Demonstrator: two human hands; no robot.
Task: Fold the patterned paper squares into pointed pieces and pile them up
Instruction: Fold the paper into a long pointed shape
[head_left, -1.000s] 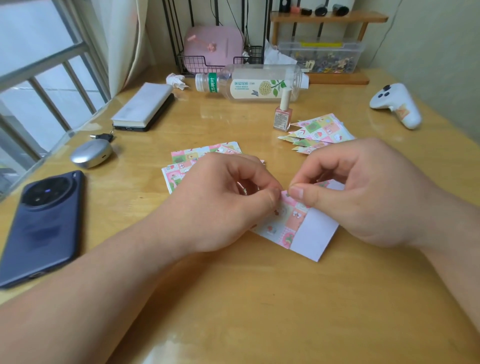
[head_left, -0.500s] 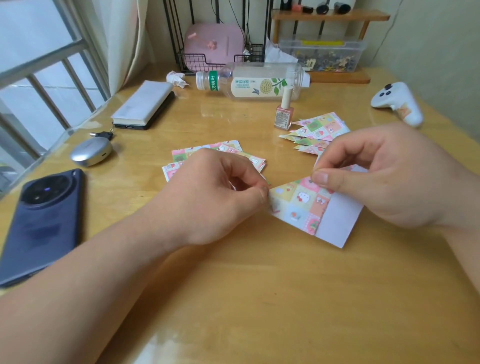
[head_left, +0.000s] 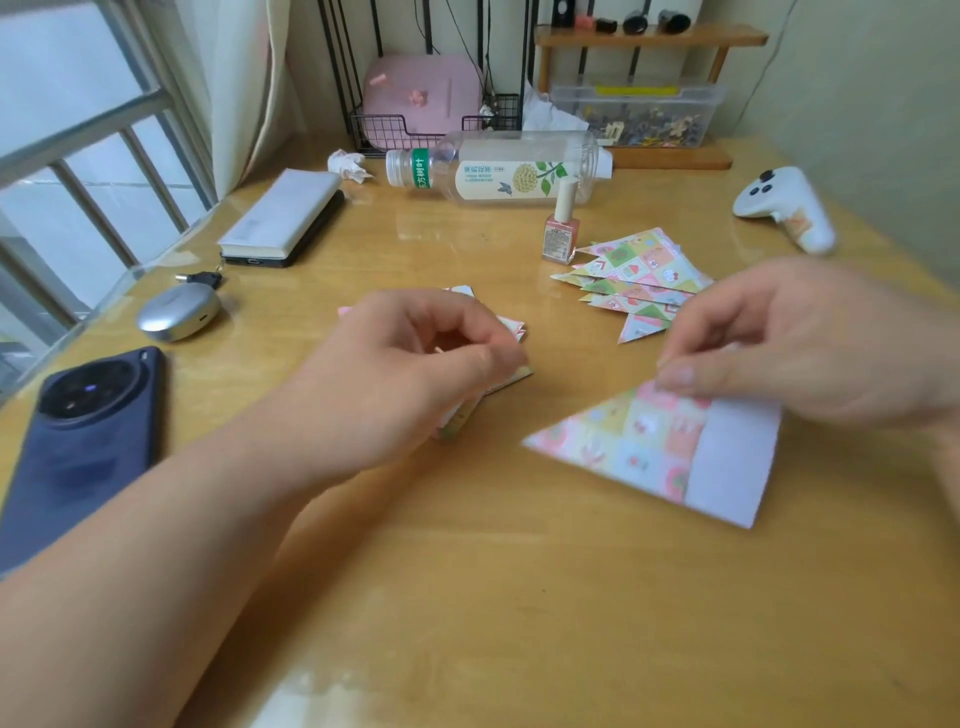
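Pinching folded piece (head_left: 639, 447), right hand (head_left: 810, 338) fingers; tip points left, axis crosswise; left hand (head_left: 395, 379) fingers curled, hold unclear.

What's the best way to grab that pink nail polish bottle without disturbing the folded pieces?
Pinch the tall cap of the nail polish bottle from above. It stands upright, the pile of folded pieces lies close on its right and the plastic bottle lies behind it, so the top is free.

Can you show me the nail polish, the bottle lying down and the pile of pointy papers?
nail polish (head_left: 560, 238): head view, on its pink glass body.
plastic bottle (head_left: 511, 175): head view, on its label.
pile of pointed pieces (head_left: 641, 267): head view, on the top piece.
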